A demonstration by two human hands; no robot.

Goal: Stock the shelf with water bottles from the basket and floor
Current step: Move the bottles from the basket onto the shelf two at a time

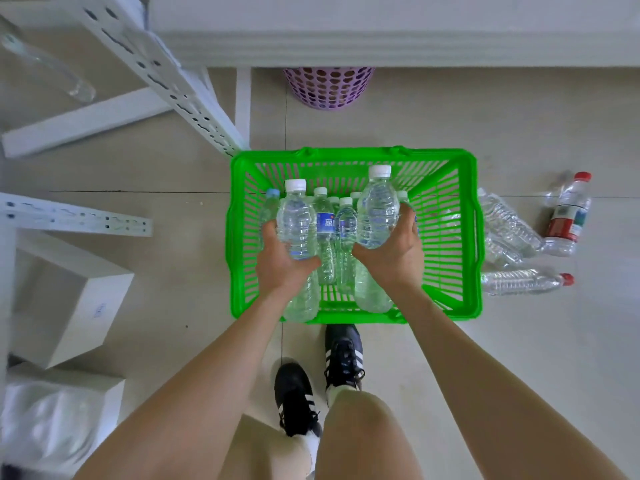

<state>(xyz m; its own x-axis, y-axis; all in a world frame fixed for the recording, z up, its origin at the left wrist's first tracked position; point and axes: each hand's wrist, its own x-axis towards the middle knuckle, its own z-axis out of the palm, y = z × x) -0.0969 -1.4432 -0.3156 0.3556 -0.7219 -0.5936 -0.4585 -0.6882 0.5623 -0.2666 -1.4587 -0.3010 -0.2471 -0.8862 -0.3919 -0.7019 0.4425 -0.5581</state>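
Water bottles (296, 216): two clear, white-capped ones are held upright above the pack, one in each hand; the others are in the basket and on the floor.
Left hand (282, 261): fingers and thumb wrapped round the lower body of its bottle.
Right hand (393, 254): curled round the right bottle (378, 206), which sits a little higher than the other.
Why held so: to my eye, gripping low with the caps up means each can be stood straight on a shelf, and taking two at once saves trips.
Green basket (349, 154): on the tiles just in front of the person's shoes (343, 355). Several more bottles stand bunched in its left half, one with a blue label (325, 223); its right half shows mostly bare grid.
Floor bottles (523, 281): a few lie on their sides just beside the basket's right wall, two of them red-capped.
Shelf frame (166, 74): white slotted metal, off to the left and well apart from the hands, so a turn and a reach are needed.
Purple basket (329, 88): against the far wall; I cannot tell what is in it.
White boxes (69, 299): closed, by the shelf's foot.
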